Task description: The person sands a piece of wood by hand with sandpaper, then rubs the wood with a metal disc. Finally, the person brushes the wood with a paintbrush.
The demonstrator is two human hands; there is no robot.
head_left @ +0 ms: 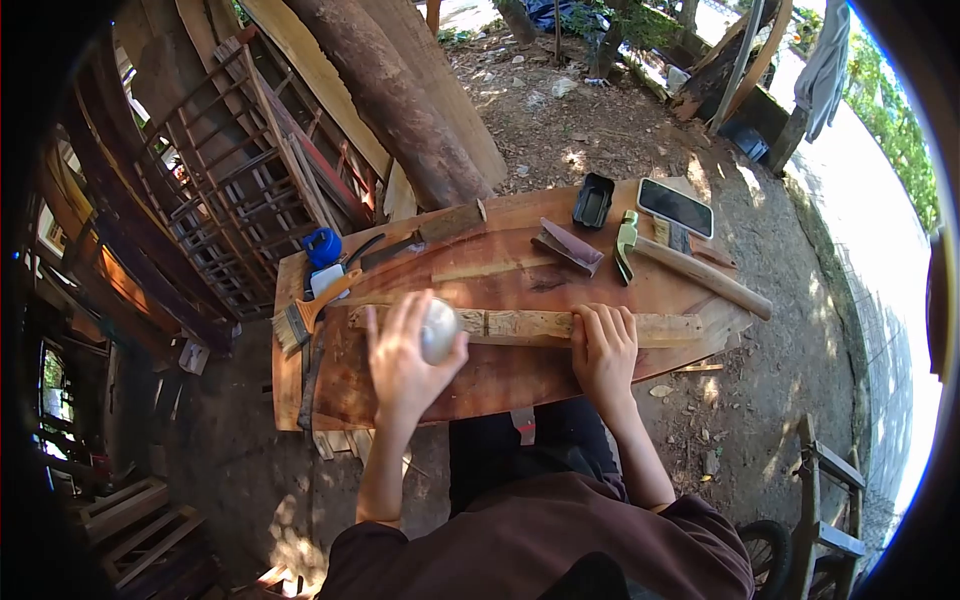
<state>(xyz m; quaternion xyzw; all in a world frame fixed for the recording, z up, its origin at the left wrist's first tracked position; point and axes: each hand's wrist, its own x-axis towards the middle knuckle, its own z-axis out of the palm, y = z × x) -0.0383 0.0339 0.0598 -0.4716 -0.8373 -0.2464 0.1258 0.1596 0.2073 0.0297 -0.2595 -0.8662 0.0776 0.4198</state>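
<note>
My left hand [402, 358] is closed round a rounded, silvery-white object [440, 331], held at the left part of a long wooden strip [540, 327]. What kind of object it is I cannot tell. Fingers of my right hand [604, 350] curl over the strip's right half and grip it. The strip, rough and pale brown with a dark line across it, lies crosswise on a reddish wooden tabletop [430, 393]. Beyond it rest a folded piece of sandpaper [568, 248] and a claw hammer [690, 268] with a green-and-silver head and wooden handle.
A paintbrush [300, 322], a blue item [322, 247] and a wooden-handled blade [425, 234] occupy the left side. Far right are a black tray [593, 201], a phone [676, 208] and another brush [673, 238]. A log [400, 90] and timber stand behind on the left.
</note>
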